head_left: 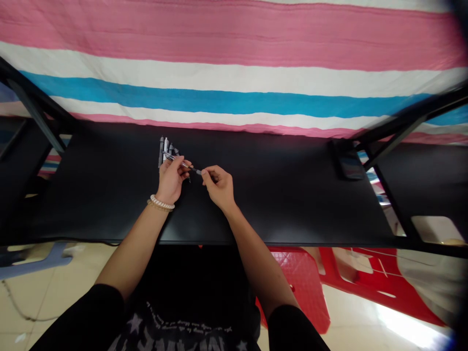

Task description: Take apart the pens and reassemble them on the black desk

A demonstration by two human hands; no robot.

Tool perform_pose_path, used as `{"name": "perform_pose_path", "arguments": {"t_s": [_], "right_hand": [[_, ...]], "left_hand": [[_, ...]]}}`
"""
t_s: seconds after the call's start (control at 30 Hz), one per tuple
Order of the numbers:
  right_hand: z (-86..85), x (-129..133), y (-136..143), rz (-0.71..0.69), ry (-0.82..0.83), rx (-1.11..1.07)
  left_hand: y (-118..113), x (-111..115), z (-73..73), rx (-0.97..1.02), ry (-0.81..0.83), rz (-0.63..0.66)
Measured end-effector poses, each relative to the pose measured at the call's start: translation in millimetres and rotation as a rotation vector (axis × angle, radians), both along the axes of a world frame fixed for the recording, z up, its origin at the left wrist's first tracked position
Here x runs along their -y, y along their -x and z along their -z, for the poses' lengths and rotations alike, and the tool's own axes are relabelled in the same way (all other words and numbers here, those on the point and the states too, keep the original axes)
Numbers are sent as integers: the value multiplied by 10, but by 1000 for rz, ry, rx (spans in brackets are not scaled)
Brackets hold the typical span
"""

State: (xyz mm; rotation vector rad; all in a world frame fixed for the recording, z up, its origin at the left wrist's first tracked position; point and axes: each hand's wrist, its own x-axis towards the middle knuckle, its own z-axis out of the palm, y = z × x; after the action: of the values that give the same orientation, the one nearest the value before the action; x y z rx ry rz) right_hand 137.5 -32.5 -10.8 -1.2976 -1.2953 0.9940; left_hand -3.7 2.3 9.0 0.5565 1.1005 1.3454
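Note:
My left hand (pixel 173 176), with a white coiled band and a beaded band at its wrist, pinches a slim clear pen (pixel 179 161) held slantwise over the black table (pixel 285 195). The fingertips of my right hand (pixel 219 185) are closed on the pen's lower right end, where a thin dark piece and a grey part show between the hands. Whether that end is separate from the barrel is too small to tell. Several pens (pixel 161 150) lie side by side on the table just beyond my left hand, which partly covers them.
A black phone-like object (pixel 350 161) lies at the table's right end. Black metal frames (pixel 393 141) rise at both sides. Striped cloth (pixel 234 100) hangs behind the table. Below the front edge stand a red stool (pixel 302 282) and a blue-grey stool (pixel 40 263).

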Motion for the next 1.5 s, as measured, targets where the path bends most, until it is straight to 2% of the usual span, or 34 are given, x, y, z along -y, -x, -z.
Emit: {"name": "perform_pose_path", "arguments": {"t_s": [1.5], "right_hand": [[9, -4, -4, -6, -26, 9]], "left_hand": [[4, -12, -9, 12, 22, 2]]}}
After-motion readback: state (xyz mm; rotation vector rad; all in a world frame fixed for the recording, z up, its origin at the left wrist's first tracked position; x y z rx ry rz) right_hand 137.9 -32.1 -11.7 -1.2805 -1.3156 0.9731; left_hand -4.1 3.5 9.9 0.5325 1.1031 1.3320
